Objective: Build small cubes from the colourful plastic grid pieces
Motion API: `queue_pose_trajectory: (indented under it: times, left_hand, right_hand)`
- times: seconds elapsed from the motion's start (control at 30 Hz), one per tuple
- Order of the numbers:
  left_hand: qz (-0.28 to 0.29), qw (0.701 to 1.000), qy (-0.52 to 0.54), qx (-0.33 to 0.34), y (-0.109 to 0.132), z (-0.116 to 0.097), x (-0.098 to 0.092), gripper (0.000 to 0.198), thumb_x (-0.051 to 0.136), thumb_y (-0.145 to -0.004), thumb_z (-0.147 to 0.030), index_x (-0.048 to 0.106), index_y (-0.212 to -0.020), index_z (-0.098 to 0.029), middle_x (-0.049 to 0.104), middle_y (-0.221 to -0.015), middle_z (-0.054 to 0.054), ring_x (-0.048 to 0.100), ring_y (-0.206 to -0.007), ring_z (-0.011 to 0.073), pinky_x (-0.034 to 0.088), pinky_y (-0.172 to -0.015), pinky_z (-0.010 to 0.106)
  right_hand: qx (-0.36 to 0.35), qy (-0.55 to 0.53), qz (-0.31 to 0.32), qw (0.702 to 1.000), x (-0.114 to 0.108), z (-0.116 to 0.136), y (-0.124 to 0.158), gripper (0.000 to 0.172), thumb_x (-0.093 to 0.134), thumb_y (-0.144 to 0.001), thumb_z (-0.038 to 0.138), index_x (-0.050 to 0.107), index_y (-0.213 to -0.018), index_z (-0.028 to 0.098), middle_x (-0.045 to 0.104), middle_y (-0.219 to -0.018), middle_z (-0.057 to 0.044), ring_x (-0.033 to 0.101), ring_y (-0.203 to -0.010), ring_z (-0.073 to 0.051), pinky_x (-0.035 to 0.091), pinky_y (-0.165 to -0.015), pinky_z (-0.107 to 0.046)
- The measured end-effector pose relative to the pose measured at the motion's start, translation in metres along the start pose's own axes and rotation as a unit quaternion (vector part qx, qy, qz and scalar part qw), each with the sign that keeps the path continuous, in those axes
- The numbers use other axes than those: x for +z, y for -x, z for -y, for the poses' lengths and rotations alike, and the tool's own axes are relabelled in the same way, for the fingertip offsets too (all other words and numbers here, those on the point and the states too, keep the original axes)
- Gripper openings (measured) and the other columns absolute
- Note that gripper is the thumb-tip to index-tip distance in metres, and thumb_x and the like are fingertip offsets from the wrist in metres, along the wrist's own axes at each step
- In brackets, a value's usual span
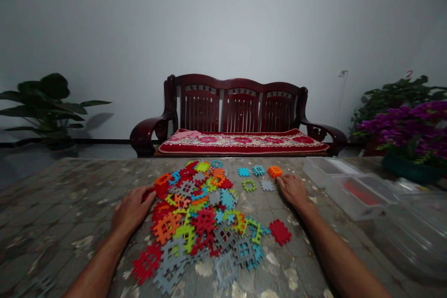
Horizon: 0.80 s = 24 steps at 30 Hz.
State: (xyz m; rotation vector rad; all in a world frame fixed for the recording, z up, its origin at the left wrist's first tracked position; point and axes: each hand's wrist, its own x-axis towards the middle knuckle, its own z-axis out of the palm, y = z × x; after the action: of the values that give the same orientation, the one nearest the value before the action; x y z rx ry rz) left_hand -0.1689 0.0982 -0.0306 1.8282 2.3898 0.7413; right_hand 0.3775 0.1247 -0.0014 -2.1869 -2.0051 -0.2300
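Observation:
My left hand (134, 208) rests on the table at the left edge of a pile of flat, notched plastic building tiles in red, orange, green, blue and grey. Its fingers are loosely bent beside a red tile (161, 189), holding nothing that I can see. On the right, my right hand (293, 190) lies palm down with fingers apart. Its fingertips are close to an orange tile stack (275, 171) and partly hide something greenish beneath them. Left of that hand are a grey tile (267, 186), a green frame tile (249, 186), a light-blue tile (243, 172) and a blue tile stack (258, 170).
A red tile (280, 232) lies apart, right of the pile. Clear plastic boxes (359, 212) stand at the table's right side, one with something orange-red in it. Purple flowers (412, 128) are behind them. A wooden bench (240, 88) stands beyond the table, and a leafy plant (49, 107) at left.

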Motion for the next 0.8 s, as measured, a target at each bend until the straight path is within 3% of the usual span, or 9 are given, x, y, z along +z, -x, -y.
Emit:
queue_pose_trajectory:
  times: [0.17,0.4,0.67,0.8]
  left_hand:
    - [0.026,1.000,0.009,-0.012,0.001,-0.004,-0.005,0.053,0.040,-0.097,-0.049,0.075,-0.127,-0.023,0.071,-0.139,0.011,0.064,-0.129,0.0329,0.049,-0.110,0.051]
    - [0.017,1.000,0.015,-0.013,0.002,-0.005,-0.005,0.051,0.041,-0.096,-0.048,0.076,-0.124,-0.024,0.071,-0.139,0.011,0.063,-0.130,0.0325,0.050,-0.109,0.050]
    - [0.026,1.000,0.015,-0.005,-0.001,0.001,0.001,0.056,0.038,-0.097,-0.050,0.073,-0.129,-0.021,0.070,-0.141,0.013,0.064,-0.129,0.0335,0.048,-0.111,0.053]
    - [0.030,0.999,0.016,-0.008,-0.002,0.003,0.002,0.057,0.037,-0.096,-0.052,0.072,-0.131,-0.022,0.068,-0.143,0.012,0.063,-0.130,0.0343,0.046,-0.112,0.056]
  right_hand:
    - [0.004,0.003,-0.002,1.000,0.003,0.005,-0.008,0.051,0.032,-0.109,0.038,0.080,-0.117,0.022,0.074,-0.124,-0.012,0.063,-0.117,-0.028,0.043,-0.100,-0.039]
    - [0.012,-0.033,-0.012,0.999,0.003,0.002,-0.014,0.050,0.034,-0.108,0.039,0.079,-0.120,0.023,0.074,-0.130,-0.010,0.064,-0.119,-0.028,0.044,-0.102,-0.039]
    - [-0.038,-0.045,-0.022,0.998,-0.012,-0.027,0.012,0.039,0.064,-0.084,0.034,0.081,-0.118,0.028,0.075,-0.128,-0.007,0.062,-0.123,-0.033,0.043,-0.104,-0.042]
    - [-0.042,-0.030,-0.010,0.999,-0.008,-0.031,0.019,0.035,0.061,-0.088,0.037,0.083,-0.114,0.028,0.076,-0.127,-0.008,0.064,-0.120,-0.033,0.043,-0.101,-0.043]
